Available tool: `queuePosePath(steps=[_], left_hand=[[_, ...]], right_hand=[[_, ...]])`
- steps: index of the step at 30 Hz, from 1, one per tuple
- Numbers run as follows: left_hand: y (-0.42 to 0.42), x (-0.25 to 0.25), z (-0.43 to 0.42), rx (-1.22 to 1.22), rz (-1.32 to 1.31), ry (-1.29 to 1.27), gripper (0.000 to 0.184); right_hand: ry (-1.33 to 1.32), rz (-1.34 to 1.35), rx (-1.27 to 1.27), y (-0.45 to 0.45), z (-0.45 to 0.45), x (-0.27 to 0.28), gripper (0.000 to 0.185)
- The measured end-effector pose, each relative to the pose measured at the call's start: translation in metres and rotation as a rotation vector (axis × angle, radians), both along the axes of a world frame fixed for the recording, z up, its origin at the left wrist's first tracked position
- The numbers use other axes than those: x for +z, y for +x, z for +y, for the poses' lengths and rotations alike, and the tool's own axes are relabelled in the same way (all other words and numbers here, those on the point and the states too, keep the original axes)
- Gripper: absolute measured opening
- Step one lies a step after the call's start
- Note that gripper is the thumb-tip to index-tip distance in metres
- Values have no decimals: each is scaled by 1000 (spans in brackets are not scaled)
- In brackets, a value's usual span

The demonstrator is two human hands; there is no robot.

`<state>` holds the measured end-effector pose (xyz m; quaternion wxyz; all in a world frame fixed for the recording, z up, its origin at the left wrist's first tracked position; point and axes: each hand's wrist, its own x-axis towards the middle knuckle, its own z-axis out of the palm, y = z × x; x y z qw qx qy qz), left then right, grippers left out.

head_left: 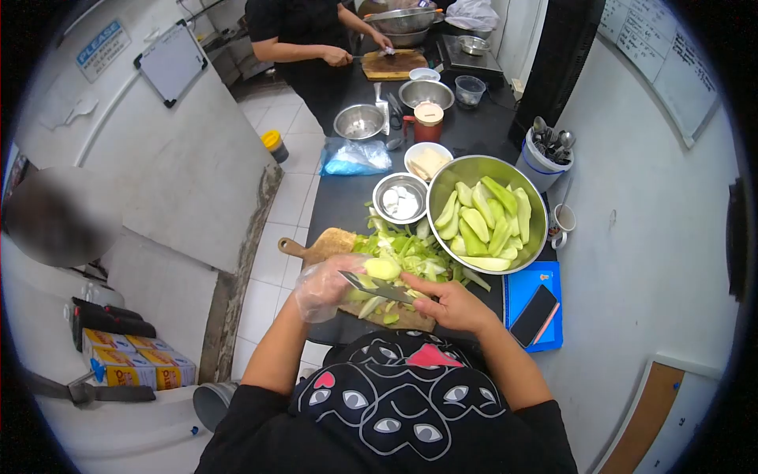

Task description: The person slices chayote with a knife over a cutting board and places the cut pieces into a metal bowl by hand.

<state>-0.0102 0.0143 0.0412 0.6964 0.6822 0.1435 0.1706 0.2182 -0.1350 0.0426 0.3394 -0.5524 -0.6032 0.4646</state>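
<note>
My left hand (pixel 332 283), in a clear plastic glove, is closed around a pale green peeled vegetable (pixel 382 268) above the wooden cutting board (pixel 328 242). My right hand (pixel 450 302) is wrapped round the handle of a knife, whose blade (pixel 371 286) points left, just below the vegetable. Green peelings (pixel 410 257) lie heaped on the board beyond my hands. Beyond them to the right, a large steel bowl (pixel 539 237) holds several pieces of peeled, pale green vegetable (pixel 476 223).
Small metal bowl (pixel 379 213), white bowl (pixel 428 160), blue plastic bag (pixel 355 158) and red mug (pixel 427 126) stand farther back. Right: utensil bucket (pixel 545 162), cup (pixel 562 225), phone (pixel 534 315) on a blue folder. Across the table another person (pixel 304 47) cuts on a board (pixel 395 65).
</note>
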Motion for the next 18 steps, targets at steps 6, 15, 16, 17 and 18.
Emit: queuePosePath(steps=[6, 15, 16, 17, 18], left_hand=[[-1, 10, -16, 155, 12, 271, 51], [0, -42, -22, 406, 172, -365, 46], [1, -42, -25, 399, 127, -301, 48], [2, -39, -28, 391, 82, -235, 50], [5, -31, -29, 383, 33, -166, 53]], right_hand=[[45, -151, -124, -17, 2, 2, 67], [26, -1, -213, -25, 11, -25, 61], [-32, 154, -206, -23, 12, -32, 60], [-66, 233, -193, -20, 12, -35, 59], [-102, 311, -182, -17, 12, -34, 58]])
